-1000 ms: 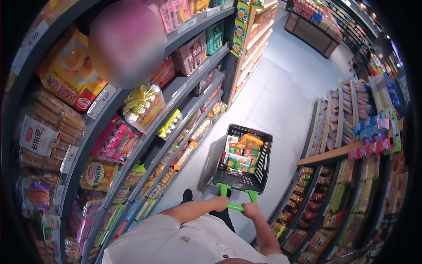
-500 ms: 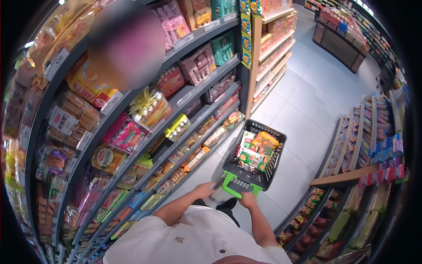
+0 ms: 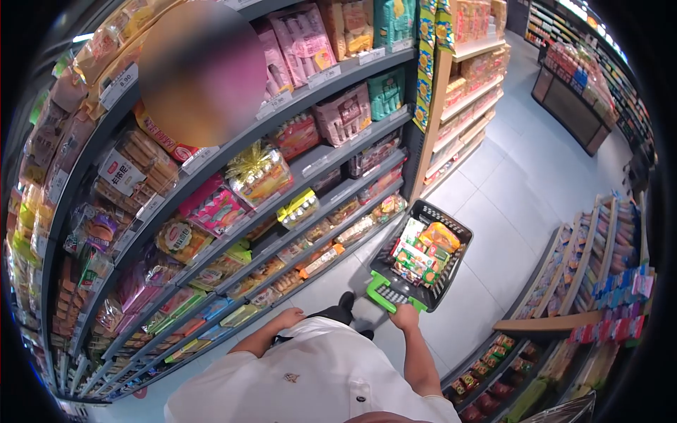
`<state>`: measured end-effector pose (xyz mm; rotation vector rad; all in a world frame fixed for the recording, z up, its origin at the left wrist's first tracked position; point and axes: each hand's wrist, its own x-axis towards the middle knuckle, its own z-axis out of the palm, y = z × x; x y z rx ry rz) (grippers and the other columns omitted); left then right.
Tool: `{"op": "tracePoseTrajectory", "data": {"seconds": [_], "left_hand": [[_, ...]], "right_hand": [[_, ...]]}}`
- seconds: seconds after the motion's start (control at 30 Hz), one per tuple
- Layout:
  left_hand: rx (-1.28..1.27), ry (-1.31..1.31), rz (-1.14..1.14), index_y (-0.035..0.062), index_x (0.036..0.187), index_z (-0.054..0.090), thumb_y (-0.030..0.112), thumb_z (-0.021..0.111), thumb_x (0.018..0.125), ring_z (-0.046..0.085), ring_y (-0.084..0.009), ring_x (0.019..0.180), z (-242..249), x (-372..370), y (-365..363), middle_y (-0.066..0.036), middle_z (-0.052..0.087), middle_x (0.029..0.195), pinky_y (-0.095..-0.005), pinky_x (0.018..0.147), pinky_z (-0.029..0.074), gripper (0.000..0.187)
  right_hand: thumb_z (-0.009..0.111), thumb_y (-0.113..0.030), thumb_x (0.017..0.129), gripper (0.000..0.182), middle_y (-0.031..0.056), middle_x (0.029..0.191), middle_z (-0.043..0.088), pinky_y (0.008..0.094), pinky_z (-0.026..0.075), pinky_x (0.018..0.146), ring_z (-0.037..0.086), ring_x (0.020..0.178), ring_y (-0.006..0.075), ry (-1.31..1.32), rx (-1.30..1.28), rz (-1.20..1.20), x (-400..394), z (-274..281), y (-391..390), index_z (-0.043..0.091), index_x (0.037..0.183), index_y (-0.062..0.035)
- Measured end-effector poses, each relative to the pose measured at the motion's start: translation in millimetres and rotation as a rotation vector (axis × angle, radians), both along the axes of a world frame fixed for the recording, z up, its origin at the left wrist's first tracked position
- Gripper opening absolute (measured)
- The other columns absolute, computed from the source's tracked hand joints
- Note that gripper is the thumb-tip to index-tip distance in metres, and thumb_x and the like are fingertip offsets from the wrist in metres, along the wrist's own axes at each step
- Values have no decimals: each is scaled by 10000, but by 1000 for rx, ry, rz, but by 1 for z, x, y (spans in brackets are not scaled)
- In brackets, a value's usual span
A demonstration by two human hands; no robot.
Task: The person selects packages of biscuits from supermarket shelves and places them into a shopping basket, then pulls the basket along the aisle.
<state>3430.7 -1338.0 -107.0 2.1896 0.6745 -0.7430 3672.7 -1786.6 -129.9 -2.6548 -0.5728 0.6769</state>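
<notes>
My right hand [image 3: 404, 317] is wrapped round the green handle [image 3: 381, 299] of a black shopping basket [image 3: 462, 271], which is low by the floor in front of me. Several colourful food packages [image 3: 421, 250] lie inside it, among them an orange one [image 3: 441, 237]. Beside my body on the left, my left hand [image 3: 288, 319] hangs loosely, its fingers extended and nothing in them. It is nearest to the lower shelves of packaged snacks and touches none of them.
Tall grey shelves [image 3: 300, 171] filled with bagged pastries and snacks run along my left. A wooden-sided shelf [image 3: 430, 151] stands beyond them. Lower racks [image 3: 543, 326] line the right. The tiled aisle [image 3: 504, 204] leads forward to a display stand [image 3: 571, 106].
My left hand has moved left, away from the handle and towards my side. The basket sits slightly farther right in view, still held by my right hand. The shelves have shifted right.
</notes>
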Motion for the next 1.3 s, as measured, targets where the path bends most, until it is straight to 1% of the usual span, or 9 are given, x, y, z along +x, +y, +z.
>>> {"op": "tracePoseTrajectory", "data": {"seconds": [0.1,0.2,0.47,0.63,0.83,0.9,1.0,1.1,1.3], "left_hand": [[-175,-97,88,-15,1379,708,352,722,1019,760,-334,1168,-19,24,-6,-224,782,1280,-404,1049,584,515],[-118,-83,2,-17,1378,708,360,718,1026,754,-331,1176,-9,74,-9,-224,780,1280,-397,1053,579,516],[-100,-176,-87,11,1346,732,374,691,1042,745,-346,1186,-61,195,10,-207,780,1275,-415,1046,579,476],[-191,-198,-34,14,1342,735,373,692,1042,750,-345,1178,-49,250,39,-209,781,1275,-413,1038,583,470],[-104,-224,-14,42,1305,761,413,682,1035,758,-339,1159,-59,275,83,-197,787,1258,-425,1030,580,466],[-108,-261,-1,38,1279,772,414,690,1025,756,-349,1158,-67,272,95,-205,790,1237,-425,1026,581,461],[-106,-106,-20,42,1272,775,425,697,1014,755,-354,1153,-67,272,106,-203,792,1227,-425,1020,584,468],[-108,-64,63,41,1263,774,432,706,1000,759,-357,1125,-50,275,100,-210,795,1195,-423,998,587,476],[-134,-38,209,46,1257,775,438,702,998,775,-339,1060,-58,288,67,-178,810,1138,-420,939,601,475]], "right_hand": [[763,-453,894,385,216,983,800,555,614,874,770,944,431,14,23,-14,17,7,9,820,1003,-88],[771,-445,883,369,215,981,799,550,613,869,769,939,431,6,22,-44,36,9,14,821,996,-97],[770,-449,860,360,209,954,792,547,612,853,763,912,438,-40,-52,-49,111,15,7,825,996,-120],[757,-486,880,407,197,1031,807,540,621,889,773,969,416,-8,-73,-77,161,31,13,828,1032,-115],[760,-477,874,381,210,945,797,540,622,875,771,917,429,-55,-96,-51,200,14,27,818,990,-118],[770,-459,859,400,233,963,782,547,611,882,758,932,442,-28,-50,-128,212,19,34,814,959,-74],[778,-450,857,393,242,949,778,550,612,879,756,927,448,-33,-47,-140,232,20,36,811,962,-73],[767,-452,864,397,250,932,774,557,610,873,756,911,456,-26,-47,-136,253,20,34,807,963,-69],[740,-443,875,388,247,899,774,560,608,862,755,888,464,-14,-38,-119,292,1,17,797,943,-65]]}}
